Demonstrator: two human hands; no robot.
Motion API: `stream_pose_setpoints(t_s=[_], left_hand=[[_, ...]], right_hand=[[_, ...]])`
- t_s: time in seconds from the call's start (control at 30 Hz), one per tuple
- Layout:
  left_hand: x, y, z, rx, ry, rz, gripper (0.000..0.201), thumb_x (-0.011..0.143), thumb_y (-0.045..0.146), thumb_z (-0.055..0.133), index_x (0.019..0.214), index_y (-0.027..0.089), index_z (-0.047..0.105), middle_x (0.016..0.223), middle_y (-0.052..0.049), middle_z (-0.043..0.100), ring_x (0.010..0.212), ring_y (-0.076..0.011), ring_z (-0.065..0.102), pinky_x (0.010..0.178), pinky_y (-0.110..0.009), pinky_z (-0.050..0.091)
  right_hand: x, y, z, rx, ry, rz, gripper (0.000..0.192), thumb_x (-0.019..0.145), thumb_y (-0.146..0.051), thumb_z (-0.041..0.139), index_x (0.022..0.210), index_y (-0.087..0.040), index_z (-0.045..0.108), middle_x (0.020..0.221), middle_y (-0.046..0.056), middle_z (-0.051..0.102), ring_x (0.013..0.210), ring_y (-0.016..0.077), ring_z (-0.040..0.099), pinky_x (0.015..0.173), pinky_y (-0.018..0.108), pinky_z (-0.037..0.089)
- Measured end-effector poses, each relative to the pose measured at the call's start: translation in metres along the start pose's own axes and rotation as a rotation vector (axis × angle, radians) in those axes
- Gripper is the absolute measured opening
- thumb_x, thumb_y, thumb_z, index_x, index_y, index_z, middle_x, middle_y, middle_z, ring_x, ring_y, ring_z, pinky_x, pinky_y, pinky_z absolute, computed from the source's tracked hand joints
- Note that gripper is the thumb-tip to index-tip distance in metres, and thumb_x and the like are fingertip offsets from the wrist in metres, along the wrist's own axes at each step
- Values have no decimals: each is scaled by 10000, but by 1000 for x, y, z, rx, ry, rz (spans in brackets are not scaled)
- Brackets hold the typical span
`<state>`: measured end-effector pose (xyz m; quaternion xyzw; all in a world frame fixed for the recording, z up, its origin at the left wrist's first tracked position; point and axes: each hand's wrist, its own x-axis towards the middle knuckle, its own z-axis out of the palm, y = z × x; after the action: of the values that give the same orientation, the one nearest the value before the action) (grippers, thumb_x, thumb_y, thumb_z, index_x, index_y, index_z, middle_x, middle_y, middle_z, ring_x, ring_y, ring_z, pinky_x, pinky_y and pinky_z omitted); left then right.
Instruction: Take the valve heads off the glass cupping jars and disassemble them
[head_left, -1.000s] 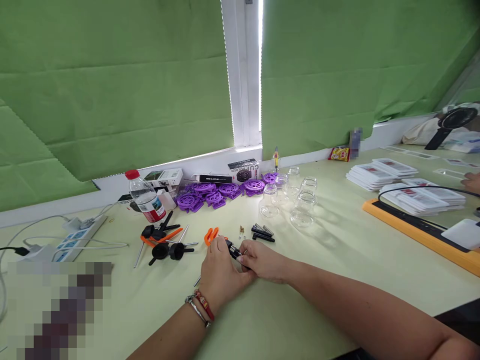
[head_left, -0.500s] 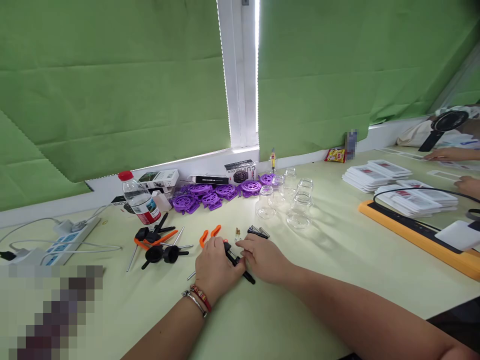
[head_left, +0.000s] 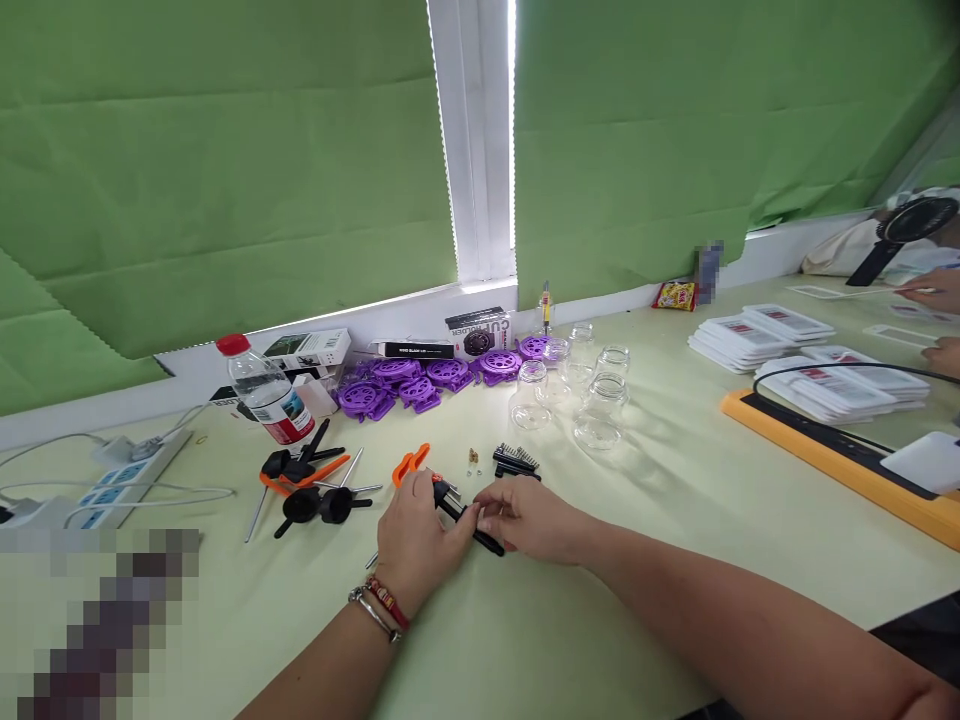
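Both hands (head_left: 471,525) grip a black tool (head_left: 471,520) near empty glass jars (head_left: 574,390).

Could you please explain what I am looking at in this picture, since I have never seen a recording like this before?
There is no machine here: a camera worn on a person's head looks down at their own two bare hands on a pale green table. The left hand and the right hand together hold a small black tool. Around them lie orange and black clamps, a water bottle, purple plastic wheels, clear glass jars and stacks of white cards. At the far right, another person's hand is at work.
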<state>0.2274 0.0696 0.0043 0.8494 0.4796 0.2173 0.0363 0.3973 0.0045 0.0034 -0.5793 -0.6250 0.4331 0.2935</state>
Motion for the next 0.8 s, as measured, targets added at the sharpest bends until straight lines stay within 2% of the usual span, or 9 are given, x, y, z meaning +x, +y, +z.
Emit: stream_pose_setpoints(t_s=[0.1,0.2,0.27,0.37,0.43,0.53,0.63,0.8], left_hand=[[2,-6,-1,-47,26,-11,443,745,520,574,1009,169,515,995,-110,598,937,-276,589,735,-391,501],[1,-13,-2,-115,52,32,555,761,552,554,1125,140,474,1070,-140,578,1059,-298,544,831,-428,485],[-3,-14,-1,-148,52,86,754,701,607,596,1237,115,395,1183,-178,527,1165,-325,477,913,-470,447],[-12,-8,4,-145,62,107,1130,488,685,698,1340,82,266,1334,-229,394,1278,-383,343,996,-528,375],[-16,-1,8,-124,88,69,1228,427,676,719,1372,78,211,1371,-232,345,1300,-400,300,1015,-545,347],[-16,8,12,-77,121,55,1131,487,590,705,1374,75,228,1354,-215,381,1280,-389,334,1030,-542,329],[-14,12,13,-23,132,99,987,537,475,668,1347,48,301,1313,-219,443,1231,-378,395,1020,-525,343],[-12,14,11,35,115,131,877,551,415,631,1298,18,399,1248,-222,506,1141,-370,468,953,-488,407]], right_hand=[[0,3,1,38,-59,-28,109,776,-283,573,774,-178,603,620,-31,504,502,84,411,455,214,301],[2,3,4,100,-2,11,122,774,-275,562,713,-170,580,563,-42,438,481,77,359,446,217,274],[3,-1,6,223,24,96,83,761,-246,565,771,-168,590,585,-36,469,485,80,382,452,216,293],[4,-8,9,399,41,185,56,717,-171,579,767,-145,586,613,-18,512,517,88,436,487,218,344],[5,-11,12,455,63,204,40,687,-136,590,726,-134,582,619,-11,519,543,92,457,509,217,361],[8,-8,17,465,122,220,46,659,-120,601,698,-134,582,612,-16,504,558,92,449,518,213,359],[12,-1,24,424,182,219,64,649,-121,606,707,-137,584,606,-19,492,562,92,433,517,212,350],[16,4,29,311,240,193,57,654,-123,598,708,-138,585,611,-10,502,560,97,436,500,212,341]])
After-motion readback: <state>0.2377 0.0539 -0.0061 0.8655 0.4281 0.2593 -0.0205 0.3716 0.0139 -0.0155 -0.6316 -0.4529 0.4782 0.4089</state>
